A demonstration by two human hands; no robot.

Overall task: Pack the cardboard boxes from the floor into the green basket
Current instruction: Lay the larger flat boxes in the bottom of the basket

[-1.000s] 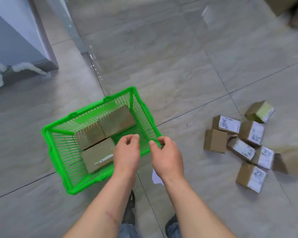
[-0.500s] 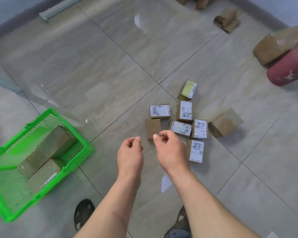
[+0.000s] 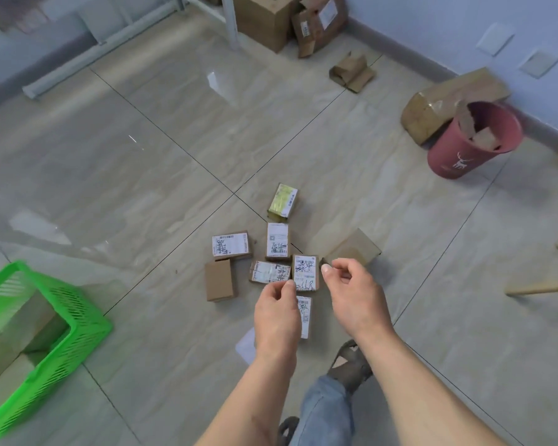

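My left hand (image 3: 276, 312) and right hand (image 3: 351, 292) hover empty, fingers loosely curled, over the cardboard boxes (image 3: 273, 263) clustered on the floor. I'd likely grab two neighbours together — green basket (image 3: 78, 329) waits left.

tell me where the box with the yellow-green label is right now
In the head view the box with the yellow-green label lies on the floor at the far end of the cluster, just beyond an upright white-labelled box, near where the tile seams cross.
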